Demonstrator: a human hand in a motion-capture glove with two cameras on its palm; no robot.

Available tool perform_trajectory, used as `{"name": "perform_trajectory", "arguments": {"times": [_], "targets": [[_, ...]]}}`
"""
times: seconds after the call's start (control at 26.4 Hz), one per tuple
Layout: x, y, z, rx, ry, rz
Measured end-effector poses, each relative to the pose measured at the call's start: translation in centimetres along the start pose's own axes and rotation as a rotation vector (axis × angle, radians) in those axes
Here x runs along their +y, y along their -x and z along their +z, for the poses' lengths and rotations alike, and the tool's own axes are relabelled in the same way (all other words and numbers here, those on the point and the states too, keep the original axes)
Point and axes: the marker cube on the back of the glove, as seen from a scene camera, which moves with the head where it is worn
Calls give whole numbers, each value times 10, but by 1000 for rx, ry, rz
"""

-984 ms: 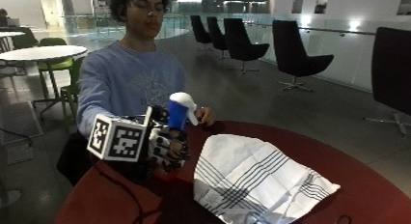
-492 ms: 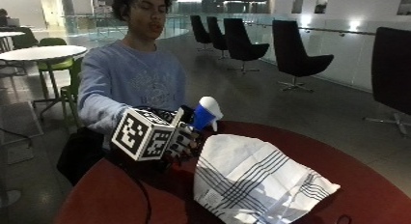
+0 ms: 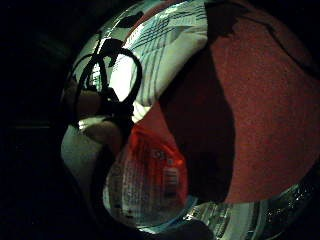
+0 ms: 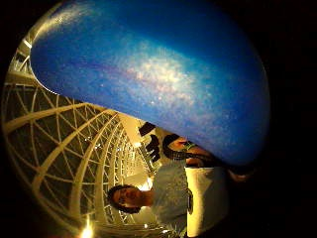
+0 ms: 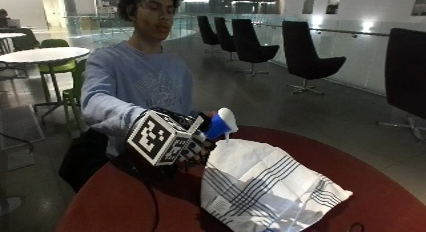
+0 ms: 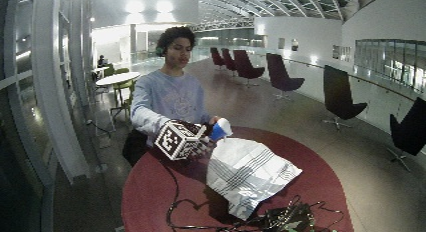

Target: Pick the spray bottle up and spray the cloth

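Observation:
My gloved right hand (image 5: 192, 148) grips a spray bottle (image 5: 220, 124) with a blue and white head, holding it above the red table (image 5: 346, 162). The nozzle points down over the near edge of the cloth (image 5: 266, 189), a white crumpled sheet with dark stripes lying on the table. In the little finger side palm view the bottle's orange and white label (image 3: 150, 180) lies close to the palm, with the cloth (image 3: 165, 45) beyond it. The blue spray head (image 4: 148, 74) fills the thumb side palm view. The wide outside view shows the bottle (image 6: 219, 130) beside the cloth (image 6: 246, 174).
A tangle of cables (image 6: 279, 219) lies at the table's near edge. Black chairs (image 5: 303, 57) and a white table (image 5: 40, 54) stand on the floor behind the person. Bare red tabletop (image 3: 265, 125) lies beside the cloth.
The hand has carried the bottle to the right and slightly down, from beside the person's chest to the cloth's edge.

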Motion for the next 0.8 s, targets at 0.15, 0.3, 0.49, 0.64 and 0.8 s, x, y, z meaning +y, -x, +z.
{"name": "perform_trajectory", "arguments": {"times": [0.15,0.3,0.49,0.64,0.8], "targets": [[3,0,3,11,28,19],[5,0,6,31,38,44],[4,0,6,41,40,58],[4,0,6,40,44,65],[5,-1,8,46,49,71]]}}
